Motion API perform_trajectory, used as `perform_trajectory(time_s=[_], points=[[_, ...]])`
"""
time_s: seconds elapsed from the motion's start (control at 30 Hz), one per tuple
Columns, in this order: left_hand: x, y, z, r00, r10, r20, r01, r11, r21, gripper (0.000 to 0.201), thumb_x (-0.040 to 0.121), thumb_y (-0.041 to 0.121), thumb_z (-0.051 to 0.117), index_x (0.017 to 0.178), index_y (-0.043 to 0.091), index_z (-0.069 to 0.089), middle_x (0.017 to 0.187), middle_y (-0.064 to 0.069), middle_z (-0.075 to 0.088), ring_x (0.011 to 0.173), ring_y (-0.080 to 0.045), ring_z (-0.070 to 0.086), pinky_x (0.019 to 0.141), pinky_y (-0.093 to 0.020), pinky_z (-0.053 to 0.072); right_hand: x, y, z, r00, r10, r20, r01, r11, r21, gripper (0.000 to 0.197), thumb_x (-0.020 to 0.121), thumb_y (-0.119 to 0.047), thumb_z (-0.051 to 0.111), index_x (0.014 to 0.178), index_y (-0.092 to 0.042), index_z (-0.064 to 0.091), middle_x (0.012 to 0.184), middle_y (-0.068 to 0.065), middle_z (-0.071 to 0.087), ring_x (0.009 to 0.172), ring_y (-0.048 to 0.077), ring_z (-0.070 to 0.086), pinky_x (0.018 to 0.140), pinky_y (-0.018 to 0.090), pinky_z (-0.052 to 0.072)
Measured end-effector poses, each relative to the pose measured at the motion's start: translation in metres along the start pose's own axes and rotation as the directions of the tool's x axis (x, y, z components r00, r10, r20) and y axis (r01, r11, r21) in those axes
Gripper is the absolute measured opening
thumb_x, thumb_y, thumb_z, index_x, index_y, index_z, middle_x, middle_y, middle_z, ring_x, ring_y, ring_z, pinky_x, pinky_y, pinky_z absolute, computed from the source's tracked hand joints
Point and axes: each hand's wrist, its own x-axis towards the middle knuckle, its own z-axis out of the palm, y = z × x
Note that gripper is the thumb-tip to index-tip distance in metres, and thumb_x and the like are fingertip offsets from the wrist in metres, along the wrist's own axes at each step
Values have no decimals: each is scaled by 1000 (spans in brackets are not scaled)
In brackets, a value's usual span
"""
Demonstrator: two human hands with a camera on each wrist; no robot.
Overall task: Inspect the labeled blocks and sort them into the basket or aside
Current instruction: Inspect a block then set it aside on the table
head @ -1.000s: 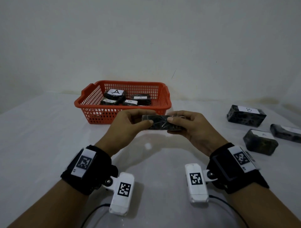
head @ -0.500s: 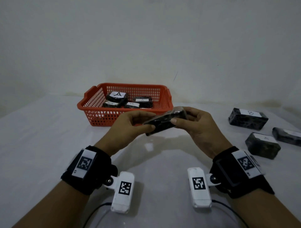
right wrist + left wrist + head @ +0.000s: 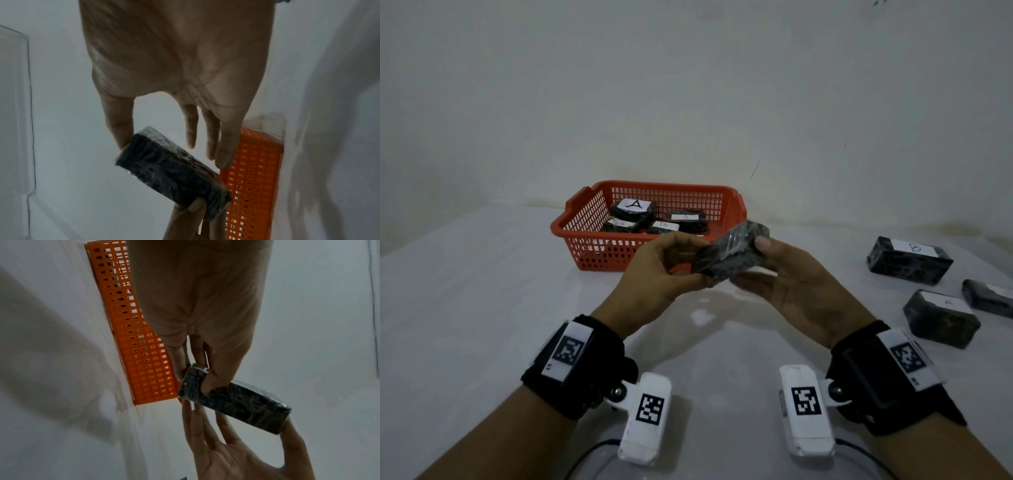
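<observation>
Dark speckled rectangular block wrapped in clear film [image 3: 729,253], held in the air between both hands, tilted, just near of the basket; label face turned away, so its letter cannot be read. Left hand [image 3: 654,274] gripping the block's left end, thumb [image 3: 209,382] curled over the near face and fingers behind, mostly hidden in the head view. Right hand [image 3: 796,281] at the right end: thumb tip [image 3: 123,138] pressed on the far upper corner, fingers [image 3: 226,146] straight and spread below the block; whether they touch its underside cannot be told. Crinkled film glinting at the block's edges in both wrist views.

Far left of centre, orange-red plastic lattice basket [image 3: 592,246] on the white table [image 3: 465,308], holding four dark labelled blocks [image 3: 633,210]; "A", "B" and "A" legible, the fourth label partly hidden. To the right, set apart from the basket, dark block marked "B" [image 3: 909,262], a nearer dark block with a faint label [image 3: 941,320], and another dark block [image 3: 988,296] cut off by the right edge.
</observation>
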Motion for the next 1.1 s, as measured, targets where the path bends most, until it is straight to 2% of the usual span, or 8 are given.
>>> perform_trajectory(time_s=[0.1, 0.2, 0.33, 0.43, 0.53, 0.73, 0.97, 1.1], points=[[-1, -2, 6, 1000, 19, 14, -18, 1000, -21, 39, 80, -6, 77, 115, 5, 64, 114, 0, 74, 109, -6, 70, 84, -19, 58, -2, 4, 3, 994, 86, 63, -82, 995, -56, 51, 87, -39, 67, 127, -8, 70, 129, 20, 70, 128, 39, 61, 113, 49, 49], [-1, -2, 8, 999, -3, 49, 5, 1000, -30, 43, 83, 2, 76, 122, 11, 61, 121, 6, 71, 114, -2, 67, 83, -16, 56, 0, 7, 3, 996, 48, 80, -40, 994, -103, 65, 80, -44, 69, 131, -4, 68, 131, 20, 70, 127, 34, 63, 114, 43, 49], [-1, 0, 2, 960, -111, 255, 156, 974, -164, 68, 80, 33, 77, 143, 24, 52, 139, 2, 62, 130, -17, 60, 107, -40, 49, 5, 10, -1, 1000, -9, 27, 14, 982, -189, 63, 74, -42, 78, 129, -11, 69, 126, 11, 74, 123, 24, 68, 112, 41, 49], [-3, 4, 5, 961, -103, 257, 136, 984, -113, 58, 82, 44, 69, 136, 27, 60, 134, 3, 67, 127, -16, 62, 111, -46, 46, 3, 10, -1, 1000, 20, 24, -14, 972, -233, 65, 70, -44, 80, 127, -14, 70, 122, 6, 76, 120, 19, 70, 103, 33, 53], [-4, 5, 10, 978, -95, 184, 112, 990, -83, 54, 74, 46, 68, 125, 26, 67, 122, 3, 73, 118, -16, 67, 108, -49, 49, 2, 9, 1, 998, 53, 42, -42, 971, -236, 65, 71, -49, 75, 125, -14, 71, 123, 7, 76, 121, 19, 69, 103, 32, 51], [-6, 3, 9, 975, -111, 195, 128, 989, -76, 70, 75, 44, 73, 138, 18, 57, 126, 2, 71, 120, -15, 66, 108, -44, 50, 2, 10, 3, 1000, 7, -9, -9, 963, -268, 64, 74, -53, 74, 123, -12, 73, 122, 9, 76, 122, 24, 69, 115, 49, 46], [-6, 6, 7, 978, -102, 180, 120, 989, -88, 50, 79, 41, 70, 127, 24, 66, 124, -1, 72, 120, -19, 67, 109, -50, 48, 0, 9, 3, 999, 28, 40, -17, 972, -235, 64, 69, -41, 81, 126, -13, 70, 121, 7, 77, 118, 21, 72, 109, 38, 53], [-5, 5, 3, 971, -134, 200, 158, 982, -107, 71, 75, 41, 77, 139, 18, 57, 132, -3, 68, 126, -21, 63, 110, -50, 47, 0, 10, 2, 1000, 5, 16, -1, 968, -251, 67, 63, -36, 85, 125, -16, 69, 122, 8, 77, 117, 21, 72, 105, 35, 54]])
